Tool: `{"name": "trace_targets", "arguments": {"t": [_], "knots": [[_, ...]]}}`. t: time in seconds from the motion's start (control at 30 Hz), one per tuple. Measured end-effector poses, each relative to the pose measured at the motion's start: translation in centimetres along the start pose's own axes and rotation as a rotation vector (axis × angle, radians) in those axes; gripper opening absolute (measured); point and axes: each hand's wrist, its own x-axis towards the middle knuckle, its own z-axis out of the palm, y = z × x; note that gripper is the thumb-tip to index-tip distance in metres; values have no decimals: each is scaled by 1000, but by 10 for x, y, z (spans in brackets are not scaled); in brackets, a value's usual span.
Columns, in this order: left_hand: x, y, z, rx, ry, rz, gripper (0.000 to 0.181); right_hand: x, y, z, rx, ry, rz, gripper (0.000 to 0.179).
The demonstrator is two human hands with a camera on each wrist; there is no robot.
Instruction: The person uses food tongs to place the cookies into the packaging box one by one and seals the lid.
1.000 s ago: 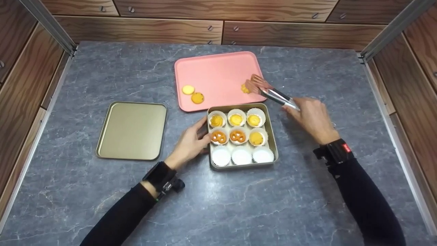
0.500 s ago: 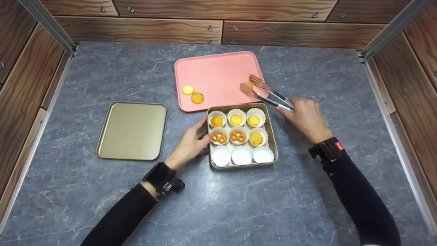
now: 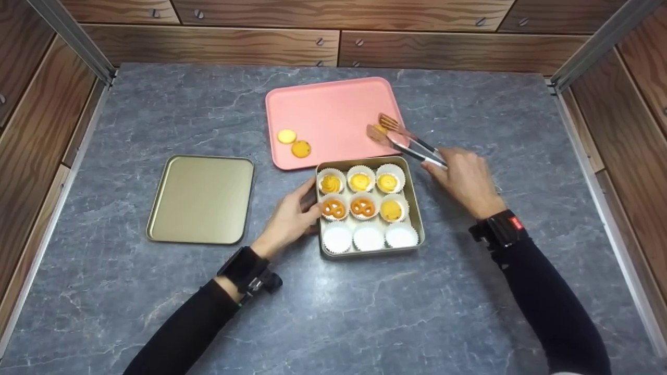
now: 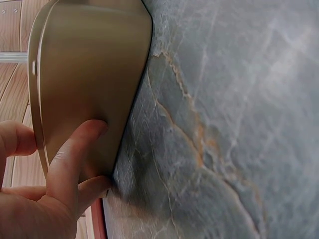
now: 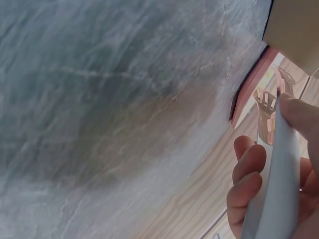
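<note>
– and the biscuit [image 3: 381, 128], where's that lying?
– by the right edge of the pink tray [image 3: 333, 112], short of its near right corner, the tips of my tongs [image 3: 411, 152] either side of it! touching? can't tell from here.
– which way from your fingers [image 5: 249, 164]?
– off to the left and farther away; the tongs' long axis slants exactly that way, over the tray's right edge. my right hand [image 3: 467, 179] is the nearer.
– and its hold?
– curled round the handles, thumb along one side, tong arms slightly apart. my left hand [image 3: 289, 219] grips the left edge of the tin [image 4: 94, 59], thumb at the rim, the rest against the outer wall.
– farther out?
– two more biscuits [image 3: 300, 149] by the tray's near left corner, and a gold lid [image 3: 203, 200] towards the worktop's [image 3: 312, 323] left edge!
</note>
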Motion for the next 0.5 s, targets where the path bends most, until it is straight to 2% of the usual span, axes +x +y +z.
{"name": "trace_targets", "arguments": {"t": [0.33,0.5], "knots": [[-2,0,1,-25,-4,9,74,-5,0,-10,2,-6,1,37],[-1,0,0,-27,-7,5,75,-9,-2,-18,15,20,-16,40]]}}
